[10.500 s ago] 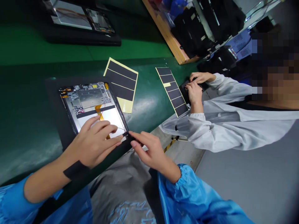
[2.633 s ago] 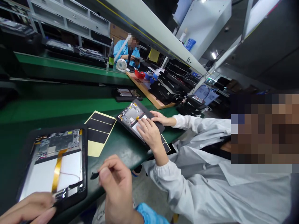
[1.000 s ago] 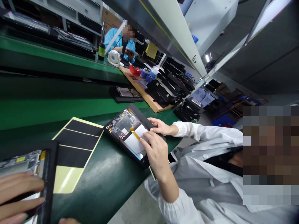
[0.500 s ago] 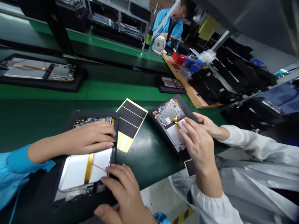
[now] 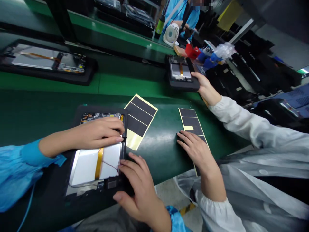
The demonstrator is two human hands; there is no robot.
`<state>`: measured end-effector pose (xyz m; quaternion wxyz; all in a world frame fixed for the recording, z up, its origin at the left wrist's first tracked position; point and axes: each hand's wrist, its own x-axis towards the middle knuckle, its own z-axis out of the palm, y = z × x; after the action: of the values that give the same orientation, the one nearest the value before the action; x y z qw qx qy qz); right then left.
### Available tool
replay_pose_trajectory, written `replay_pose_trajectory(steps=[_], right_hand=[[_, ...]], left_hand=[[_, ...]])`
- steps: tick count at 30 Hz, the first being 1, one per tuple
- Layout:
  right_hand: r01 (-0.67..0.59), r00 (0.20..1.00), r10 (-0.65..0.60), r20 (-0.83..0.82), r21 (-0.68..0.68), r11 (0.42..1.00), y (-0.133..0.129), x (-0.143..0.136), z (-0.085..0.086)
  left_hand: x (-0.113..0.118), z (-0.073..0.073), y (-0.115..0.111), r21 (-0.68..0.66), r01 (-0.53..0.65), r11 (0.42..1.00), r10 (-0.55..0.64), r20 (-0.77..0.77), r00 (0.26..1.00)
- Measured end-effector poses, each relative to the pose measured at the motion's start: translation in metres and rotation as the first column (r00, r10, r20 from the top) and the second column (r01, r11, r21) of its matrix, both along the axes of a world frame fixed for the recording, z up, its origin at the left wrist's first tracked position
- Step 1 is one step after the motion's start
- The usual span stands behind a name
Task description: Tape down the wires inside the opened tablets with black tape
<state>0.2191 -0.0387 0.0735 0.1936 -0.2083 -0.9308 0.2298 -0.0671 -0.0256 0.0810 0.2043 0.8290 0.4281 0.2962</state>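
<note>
A green bench (image 5: 166, 158) bears an open tablet (image 5: 84, 164) at eight o'clock in the view; a black-striped sheet (image 5: 141, 116) lies just beside, towards two. The right hand (image 5: 142, 190), fingers loosely spread, meets the tablet's four o'clock edge. The left hand (image 5: 103, 132), fingers together, covers twelve, above an amber ribbon (image 5: 98, 164); I cannot tell whether it pinches the dark sliver (image 5: 125, 139) at its fingertips

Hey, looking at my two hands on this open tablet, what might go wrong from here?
The thin wire crosses the white panel close to the fingers of the right hand, so one might snag it. The left hand covers part of the exposed circuit board, so pressing there could disturb small parts. The sheet of black strips lies right by the tablet's side and might get nudged.
</note>
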Motion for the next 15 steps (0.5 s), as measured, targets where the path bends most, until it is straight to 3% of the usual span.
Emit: replay_pose_trajectory(steps=[7, 12, 15], right_hand=[[-0.172, 0.975, 0.185, -0.123, 0.109, 0.979, 0.007, 0.007, -0.016], [-0.213, 0.975, 0.217, -0.045, 0.077, 0.974, 0.014, 0.013, -0.010], [-0.255, 0.961, 0.263, -0.086, 0.102, 0.962, 0.011, 0.005, -0.010]], left_hand=[[0.000, -0.001, 0.000, 0.002, -0.010, 1.000, 0.010, 0.033, 0.999], [-0.001, 0.000, 0.002, -0.052, -0.022, 0.998, 0.024, 0.046, 0.999], [-0.002, 0.005, -0.007, -0.098, -0.051, 0.994, 0.056, 0.042, 0.998]])
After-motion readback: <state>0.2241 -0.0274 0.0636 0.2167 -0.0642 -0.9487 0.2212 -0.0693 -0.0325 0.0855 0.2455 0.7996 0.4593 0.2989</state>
